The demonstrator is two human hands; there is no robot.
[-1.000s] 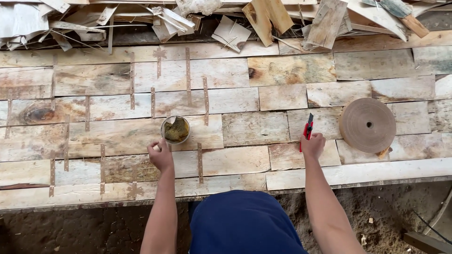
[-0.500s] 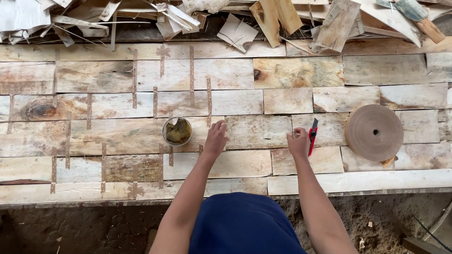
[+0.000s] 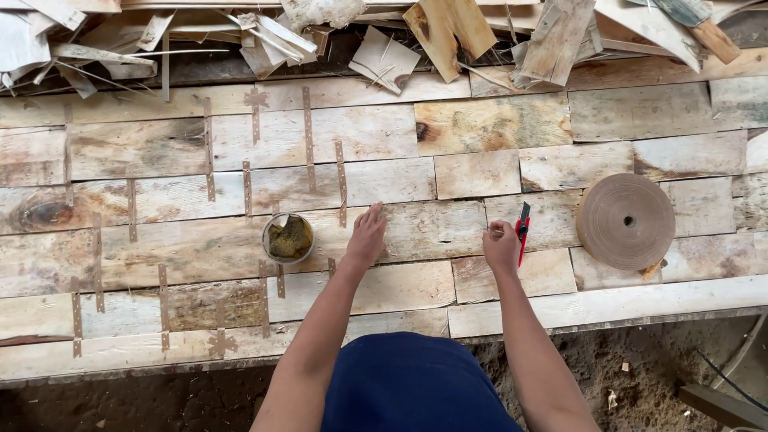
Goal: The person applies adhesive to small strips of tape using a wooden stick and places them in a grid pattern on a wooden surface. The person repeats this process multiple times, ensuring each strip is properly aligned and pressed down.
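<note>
My left hand (image 3: 367,236) lies flat, fingers stretched, on the patchwork of thin wood veneer pieces (image 3: 448,172) that covers the bench, just right of a small round pot (image 3: 288,238) of brownish paste. My right hand (image 3: 502,245) is closed around a red and black utility knife (image 3: 523,229), whose blade end points away from me and rests over the veneer. To the right of that hand lies a thick roll of brown paper tape (image 3: 626,221), flat on its side. Short strips of brown tape (image 3: 307,138) bridge many seams on the left half.
A heap of broken veneer scraps and offcuts (image 3: 448,32) runs along the far edge of the bench. The near edge (image 3: 560,308) drops to a dirt floor (image 3: 640,376). My blue garment (image 3: 412,388) fills the bottom centre.
My left hand moved right from beside the paste pot to a veneer seam and laid flat. My right hand with the knife stayed by the tape roll, drifting slightly left.
</note>
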